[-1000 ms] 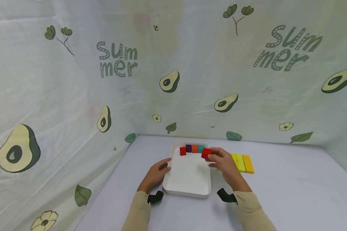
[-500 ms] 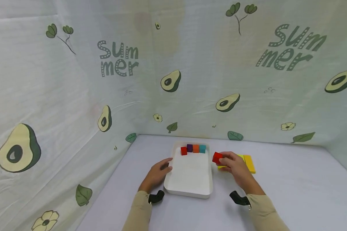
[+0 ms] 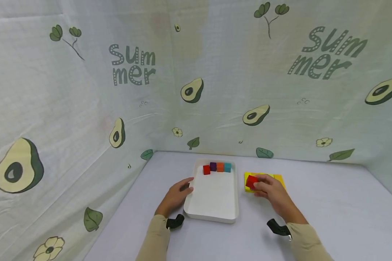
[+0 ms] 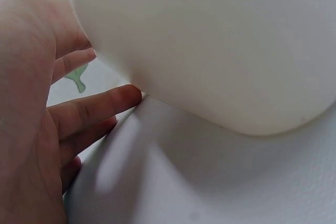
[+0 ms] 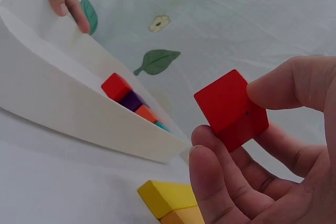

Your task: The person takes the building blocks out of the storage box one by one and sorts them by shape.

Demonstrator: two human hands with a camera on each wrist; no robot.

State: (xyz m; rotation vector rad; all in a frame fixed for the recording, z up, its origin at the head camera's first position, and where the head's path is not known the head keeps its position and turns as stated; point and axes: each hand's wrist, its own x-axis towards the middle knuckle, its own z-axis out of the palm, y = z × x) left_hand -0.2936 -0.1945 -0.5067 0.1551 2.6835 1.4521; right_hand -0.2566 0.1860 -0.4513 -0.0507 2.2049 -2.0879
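Red cube (image 5: 231,109) — pinched by right hand (image 3: 270,190) above yellow blocks (image 3: 262,178), 3 o'clock of white tray (image 3: 212,214) | judged light, rigid, smooth — grip opposite flat faces | left hand (image 3: 176,194) lay relaxed, fingertips touching tray's 9 o'clock wall

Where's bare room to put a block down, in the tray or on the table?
Tray: floor is bare from the row of four cubes at its far wall to the near rim. Table: open right of the yellow blocks. Crowded: above those blocks, where the right hand holds the red cube; left hand rests at the tray's left rim.
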